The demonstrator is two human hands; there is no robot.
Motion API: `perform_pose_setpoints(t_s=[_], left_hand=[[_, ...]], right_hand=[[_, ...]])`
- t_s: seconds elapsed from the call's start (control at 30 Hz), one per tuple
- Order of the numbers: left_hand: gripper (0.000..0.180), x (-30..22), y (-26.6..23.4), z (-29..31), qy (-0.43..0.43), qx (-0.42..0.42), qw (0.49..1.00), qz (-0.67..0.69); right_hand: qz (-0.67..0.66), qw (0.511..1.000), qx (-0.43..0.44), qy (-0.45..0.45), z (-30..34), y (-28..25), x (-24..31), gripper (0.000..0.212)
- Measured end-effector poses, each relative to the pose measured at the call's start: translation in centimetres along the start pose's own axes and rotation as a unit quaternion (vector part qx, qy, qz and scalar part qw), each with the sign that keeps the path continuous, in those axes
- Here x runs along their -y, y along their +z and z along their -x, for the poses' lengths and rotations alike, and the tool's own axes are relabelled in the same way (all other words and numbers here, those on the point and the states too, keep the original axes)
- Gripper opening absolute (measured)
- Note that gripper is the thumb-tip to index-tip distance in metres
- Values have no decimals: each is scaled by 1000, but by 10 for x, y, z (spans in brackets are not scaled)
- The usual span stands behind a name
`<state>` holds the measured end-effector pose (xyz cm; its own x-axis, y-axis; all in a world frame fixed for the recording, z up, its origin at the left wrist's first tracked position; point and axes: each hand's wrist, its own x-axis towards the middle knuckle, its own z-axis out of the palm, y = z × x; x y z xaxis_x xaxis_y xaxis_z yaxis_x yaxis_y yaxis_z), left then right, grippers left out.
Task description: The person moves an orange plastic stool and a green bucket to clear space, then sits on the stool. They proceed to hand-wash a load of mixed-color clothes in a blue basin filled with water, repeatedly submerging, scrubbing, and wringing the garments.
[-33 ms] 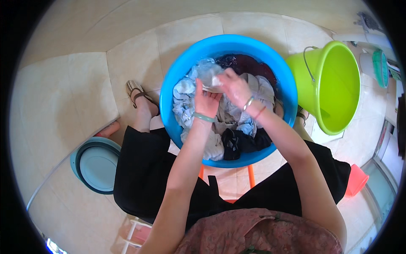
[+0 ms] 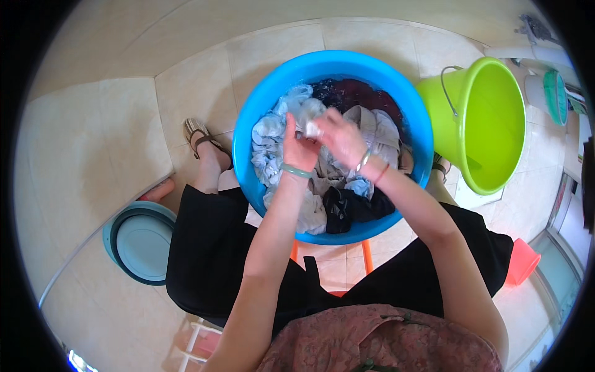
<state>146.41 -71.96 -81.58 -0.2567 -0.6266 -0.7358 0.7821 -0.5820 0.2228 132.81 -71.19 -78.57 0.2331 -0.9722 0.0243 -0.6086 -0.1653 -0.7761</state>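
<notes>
A wide blue basin (image 2: pixel 248 102) filled with wet laundry and some water stands between my knees. Over its middle my left hand (image 2: pixel 300 150) is palm up, thumb raised and fingers curled at the edge of a white cloth (image 2: pixel 311 129). My right hand (image 2: pixel 341 137), blurred by motion, grips the same cloth from above; its fingertips are partly hidden. Around my hands lie pale garments (image 2: pixel 268 161), a grey-white striped piece (image 2: pixel 379 131) on the right and a black garment (image 2: pixel 353 209) near the front. Dark red clothing (image 2: pixel 359 94) soaks at the far side.
To the right of the basin, a lime green bucket (image 2: pixel 434 102) leans with its mouth toward the right. A grey-blue folding basin (image 2: pixel 144 248) rests at the left. Orange legs (image 2: pixel 368 257) show under the blue basin. A coral-coloured container (image 2: pixel 524 263) sits at the far right.
My right hand has shifted slightly down and left with the white cloth, closer to my left palm. The whole picture has moved a little; the laundry lies as before.
</notes>
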Motion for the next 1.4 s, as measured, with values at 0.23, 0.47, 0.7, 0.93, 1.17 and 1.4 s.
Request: perform_pose_setpoints(t_s=[0.23, 0.47, 0.7, 0.93, 1.17, 1.4], left_hand=[[49, -2, 23, 44, -166, 98, 981, 4], [59, 14, 43, 77, -158, 166, 973, -14], [38, 25, 47, 79, -68, 161, 985, 12], [43, 36, 6, 64, 87, 151, 985, 9], [39, 40, 29, 61, 2, -47, 995, -85], [41, 0, 38, 10, 179, -78, 959, -204]], right_hand=[[-54, 997, -1, -46, 58, -24, 98, 26], [30, 990, -127, -44, 53, -17, 124, 26], [79, 974, -206, -41, 39, -29, 124, 23], [16, 978, -206, -31, 31, -24, 101, 21], [66, 978, -121, 156, 36, -16, -2, 21], [17, 983, -141, 114, -12, -27, -39, 34]])
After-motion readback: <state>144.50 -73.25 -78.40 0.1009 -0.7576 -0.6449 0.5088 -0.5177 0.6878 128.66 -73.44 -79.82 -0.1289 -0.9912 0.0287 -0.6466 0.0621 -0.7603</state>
